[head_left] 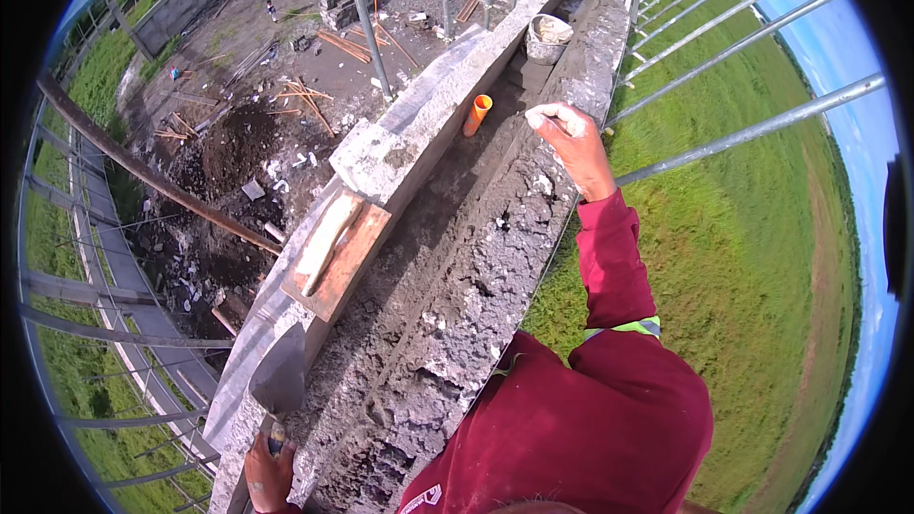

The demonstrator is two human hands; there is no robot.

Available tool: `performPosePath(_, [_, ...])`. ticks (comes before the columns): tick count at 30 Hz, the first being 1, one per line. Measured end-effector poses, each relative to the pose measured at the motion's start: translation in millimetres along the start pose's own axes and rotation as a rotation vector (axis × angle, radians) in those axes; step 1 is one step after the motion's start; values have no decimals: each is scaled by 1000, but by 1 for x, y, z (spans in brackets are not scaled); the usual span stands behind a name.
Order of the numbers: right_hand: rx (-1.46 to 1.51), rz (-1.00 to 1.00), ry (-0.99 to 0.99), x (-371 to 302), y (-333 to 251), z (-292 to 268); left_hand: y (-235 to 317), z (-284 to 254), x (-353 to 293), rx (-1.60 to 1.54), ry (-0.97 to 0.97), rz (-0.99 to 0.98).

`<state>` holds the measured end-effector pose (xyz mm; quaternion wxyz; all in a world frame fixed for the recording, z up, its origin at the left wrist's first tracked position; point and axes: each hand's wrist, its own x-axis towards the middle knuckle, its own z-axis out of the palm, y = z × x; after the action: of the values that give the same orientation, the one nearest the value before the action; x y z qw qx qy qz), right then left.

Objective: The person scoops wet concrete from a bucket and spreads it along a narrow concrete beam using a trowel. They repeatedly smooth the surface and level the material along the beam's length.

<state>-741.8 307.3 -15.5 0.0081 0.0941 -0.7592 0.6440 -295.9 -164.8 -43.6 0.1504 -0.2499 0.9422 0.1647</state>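
A concrete trough (419, 228) runs diagonally from lower left to upper right, its floor open between a raised ledge (452, 119) on the left and a broad, rough concrete strip (476, 247) on the right. The hands could pass along its middle stretch until a short orange pipe (478, 114), near the ledge; room remains on the pipe's right. Farther up, a bucket (548, 49) fills most of the width. A wooden float (357, 262) occupies the ledge's middle, and the trowel (279, 371) in the left hand (269, 474) its lower part. Past the strip's upper right edge, metal bars (752, 127) jut outward, near the right hand (574, 145).
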Motion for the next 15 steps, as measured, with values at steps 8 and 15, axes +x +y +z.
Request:
performPosePath(8, [-30,-156,-31,8,20,-5,15,-11,1,216,-166,-127])
performPosePath(15, [-109,-184,-50,12,27,-6,6,-1,-2,54,19,79])
